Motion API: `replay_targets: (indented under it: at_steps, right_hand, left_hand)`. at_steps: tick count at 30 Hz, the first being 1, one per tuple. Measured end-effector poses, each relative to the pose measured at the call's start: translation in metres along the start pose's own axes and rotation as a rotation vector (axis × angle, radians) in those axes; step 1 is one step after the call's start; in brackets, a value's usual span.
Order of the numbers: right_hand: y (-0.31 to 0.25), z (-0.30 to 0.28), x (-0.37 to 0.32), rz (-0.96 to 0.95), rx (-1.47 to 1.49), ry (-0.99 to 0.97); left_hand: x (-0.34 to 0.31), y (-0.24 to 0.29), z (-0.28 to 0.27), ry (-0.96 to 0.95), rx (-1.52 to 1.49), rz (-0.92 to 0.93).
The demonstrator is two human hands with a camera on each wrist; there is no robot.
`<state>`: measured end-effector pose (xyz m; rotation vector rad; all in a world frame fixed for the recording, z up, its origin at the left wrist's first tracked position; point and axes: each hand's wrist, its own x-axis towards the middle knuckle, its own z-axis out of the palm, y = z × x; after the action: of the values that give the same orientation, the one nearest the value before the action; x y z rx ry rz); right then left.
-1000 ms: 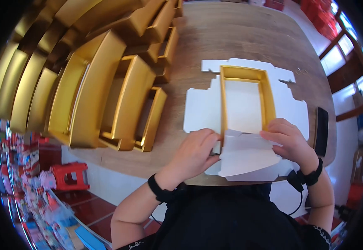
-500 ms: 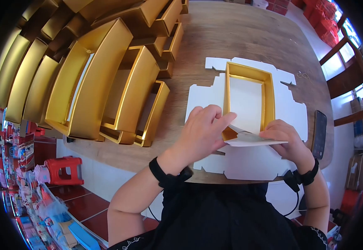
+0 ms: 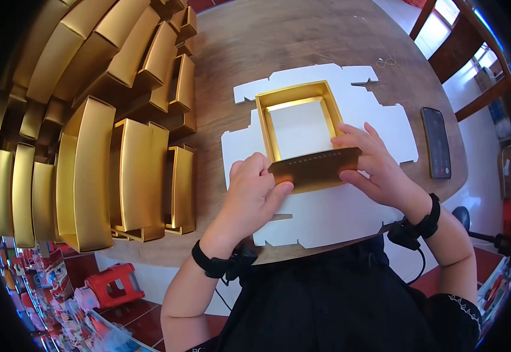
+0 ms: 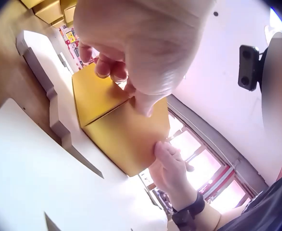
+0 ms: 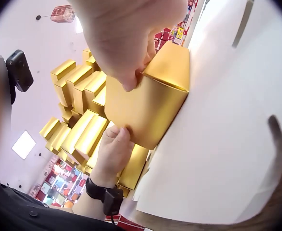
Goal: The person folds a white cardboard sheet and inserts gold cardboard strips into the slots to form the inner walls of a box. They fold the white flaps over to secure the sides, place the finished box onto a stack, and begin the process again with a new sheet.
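A gold cardboard box [image 3: 260, 126] with a white inner floor lies open side up on flat white die-cut card sheets [image 3: 384, 117]. Its near end panel [image 3: 314, 170] stands raised, gold face toward me. At the panel's left corner my left hand [image 3: 249, 190] pinches it, thumb [image 4: 144, 103] on the outer face and fingers round the side wall. My right hand [image 3: 381, 167] grips the opposite corner, its thumb [image 5: 129, 82] on the gold face. Inside the box, the strip behind the raised panel is hidden in the head view.
Finished-looking gold boxes [image 3: 94, 176] stand stacked along the left of the wooden table [image 3: 279, 32]. A black phone [image 3: 436, 142] lies to the right of the sheets. Beyond it is a wooden chair [image 3: 452, 44]; a red stool [image 3: 114, 286] stands on the floor at lower left.
The near end panel, folded out with its white side up before, has been lifted and now shows its gold face. Both hands have shifted to its corners. The head view has turned.
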<state>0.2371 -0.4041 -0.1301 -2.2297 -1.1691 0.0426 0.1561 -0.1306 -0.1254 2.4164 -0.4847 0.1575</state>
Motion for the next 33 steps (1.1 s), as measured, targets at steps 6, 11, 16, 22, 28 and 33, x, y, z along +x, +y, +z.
replay_targets:
  at_steps: [6, 11, 16, 22, 28, 33]
  right_hand:
    - [-0.002, 0.011, 0.0, 0.135, 0.092, 0.118]
    - [-0.01, 0.006, 0.001, 0.201, 0.174, 0.299]
    - [-0.008, 0.002, -0.005, -0.077, -0.332, 0.141]
    - [-0.01, 0.001, -0.001, -0.147, -0.417, 0.11]
    - [-0.014, 0.006, 0.003, -0.168, -0.476, -0.04]
    - [-0.014, 0.007, 0.004, -0.14, -0.45, -0.104]
  left_hand:
    - [-0.005, 0.009, 0.023, 0.176, -0.096, -0.251]
    - [-0.006, 0.015, 0.023, 0.411, 0.102, -0.114]
    - [-0.011, 0.011, 0.019, 0.267, 0.576, 0.177]
    - [-0.005, 0.022, 0.015, 0.122, 0.707, 0.164]
    - [0.007, 0.032, 0.009, -0.093, 0.627, 0.067]
    - [0.007, 0.034, 0.007, -0.116, 0.693, 0.058]
